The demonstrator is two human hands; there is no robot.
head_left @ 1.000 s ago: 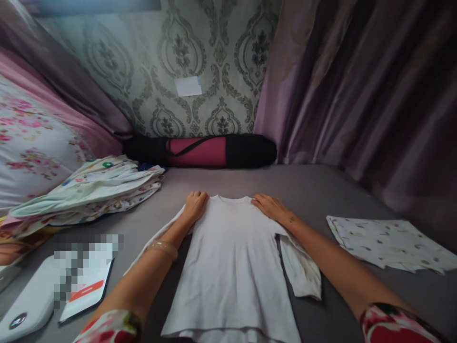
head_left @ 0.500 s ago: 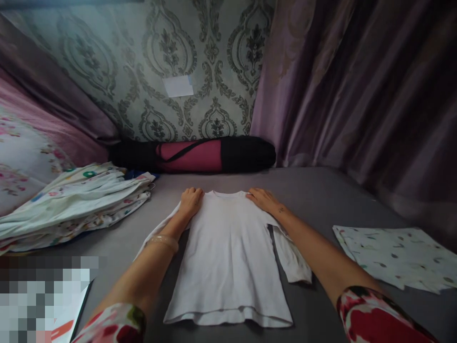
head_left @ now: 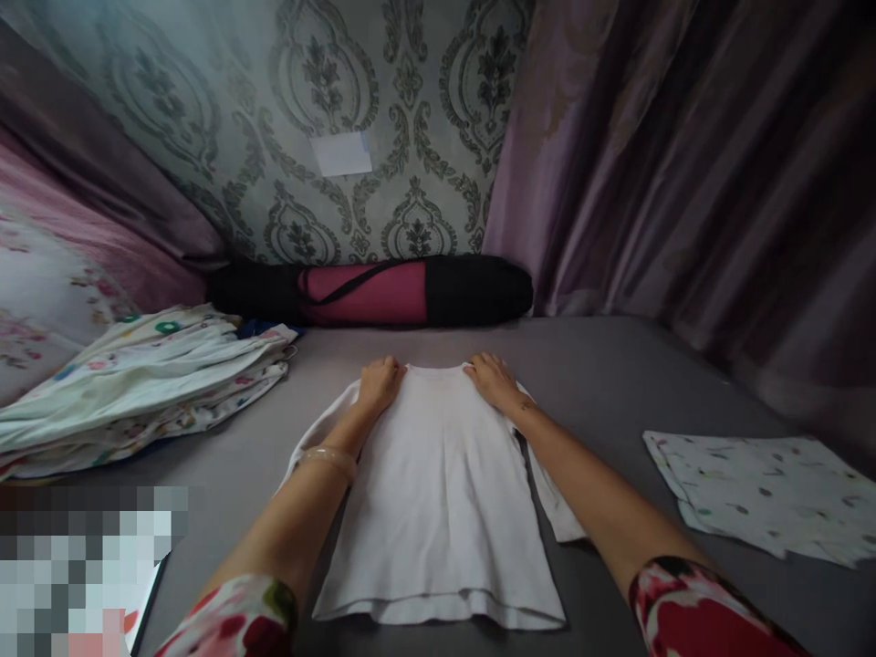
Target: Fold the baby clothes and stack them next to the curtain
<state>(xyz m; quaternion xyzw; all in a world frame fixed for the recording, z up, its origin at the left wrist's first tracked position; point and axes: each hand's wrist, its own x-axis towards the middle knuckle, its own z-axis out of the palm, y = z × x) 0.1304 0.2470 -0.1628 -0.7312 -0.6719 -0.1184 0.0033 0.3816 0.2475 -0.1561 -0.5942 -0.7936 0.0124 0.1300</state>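
A white long-sleeved shirt (head_left: pixel 438 493) lies spread on the grey bed surface, its neckline away from me and its hem towards me. At the left end of the neckline, my left hand (head_left: pixel 381 381) is closed on the shoulder fabric. My right hand (head_left: pixel 494 379) grips the shoulder on the other side of the collar, fingers bent over the cloth. The left sleeve runs partly behind my left forearm, and the right sleeve is partly covered by my right forearm.
Patterned clothes (head_left: pixel 151 383) are piled at the left. A folded white printed cloth (head_left: pixel 766 493) lies at the right. Against the wall rests a long black and pink bag (head_left: pixel 370 292). A pixelated area with a dark edge fills the lower left corner.
Both hands have moved inward along the shoulders, closer to the collar. The shirt's shoulders are drawn nearer together, and the sleeves have shifted inward.
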